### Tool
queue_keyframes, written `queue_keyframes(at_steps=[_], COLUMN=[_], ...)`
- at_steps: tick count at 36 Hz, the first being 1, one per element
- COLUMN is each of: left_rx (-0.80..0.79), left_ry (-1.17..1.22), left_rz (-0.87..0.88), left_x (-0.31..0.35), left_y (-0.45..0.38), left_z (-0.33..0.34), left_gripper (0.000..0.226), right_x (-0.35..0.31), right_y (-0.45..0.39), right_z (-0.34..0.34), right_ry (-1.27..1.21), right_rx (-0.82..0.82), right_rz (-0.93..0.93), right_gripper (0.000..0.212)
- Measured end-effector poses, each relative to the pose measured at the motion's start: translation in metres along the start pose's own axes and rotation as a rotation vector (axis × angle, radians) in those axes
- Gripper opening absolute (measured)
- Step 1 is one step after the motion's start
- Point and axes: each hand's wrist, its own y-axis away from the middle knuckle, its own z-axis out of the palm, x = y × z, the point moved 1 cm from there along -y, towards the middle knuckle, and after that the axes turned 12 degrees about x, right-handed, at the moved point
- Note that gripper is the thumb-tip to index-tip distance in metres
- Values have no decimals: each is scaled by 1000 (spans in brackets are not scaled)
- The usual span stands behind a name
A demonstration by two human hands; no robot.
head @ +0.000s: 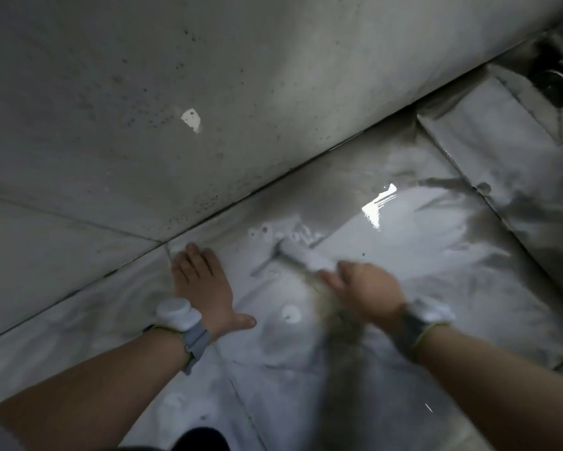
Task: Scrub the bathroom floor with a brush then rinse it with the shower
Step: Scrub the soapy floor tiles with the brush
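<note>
1. Your right hand (364,288) is curled round the brush (306,255), gripping its near end; the picture is smeared there, so the exact lie of your fingers is unclear.
2. The brush is white and points away from you toward the wall (208,92), its far end down on the wet floor (436,255) amid white suds (273,234).
3. Your left hand (202,284) lies flat on the floor, fingers straight and spread, holding nothing. Its fingertips are just beside the seam where floor meets wall.
4. Each wrist carries a band with a white block: one on the left (176,315), one on the right (431,312).
5. The wall stands close ahead of the brush, speckled with dark spots and marked by one white chip (191,119).
6. A bright glare (377,206) sits on the floor beyond the brush.
7. A raised ledge (501,141) crosses the floor to your right, and past it, in the far corner, is a dark drain (556,83).
</note>
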Motion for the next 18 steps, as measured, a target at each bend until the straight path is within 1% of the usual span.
queue_keyframes(at_steps=[2, 4, 5, 6, 7, 8, 9, 11, 12, 15, 17, 18], left_rx=[0, 16, 14, 14, 13, 12, 10, 8, 6, -5, -2, -4], left_ry=[10, 15, 24, 32, 33, 35, 41, 47, 48, 61, 64, 64], left_rz=[-14, -17, -16, -18, -24, -32, -41, -48, -44, -42, -52, -57], left_x=[0, 2, 2, 3, 3, 3, 3, 4, 4, 4, 4, 5], left_y=[1, 2, 3, 2, 1, 1, 0, 1, 1, 2, 2, 2], left_z=[2, 2, 2, 2, 3, 3, 4, 4, 4, 3, 3, 3], left_gripper=[173, 173, 173, 173, 174, 174, 175, 175, 175, 174, 174, 174], right_x=[45, 91, 110, 121, 123, 116, 101, 58, 33, -35, -63, -68], right_y=[-30, -58, -66, -71, -73, -71, -66, -48, -35, 1, 15, 16], right_z=[-18, -42, -50, -58, -62, -63, -61, -48, -39, -6, 10, 15], right_ry=[-40, -86, -105, -122, -138, -154, -166, -209, -231, -211, -137, -114], right_rx=[128, 226, 245, 244, 246, 254, 275, 291, 273, 116, -4, -40], right_rz=[179, 460, 596, 692, 735, 732, 691, 578, 518, 285, 135, 91], right_gripper=[68, 73, 79, 84, 86, 85, 81, 67, 63, 61, 61, 61])
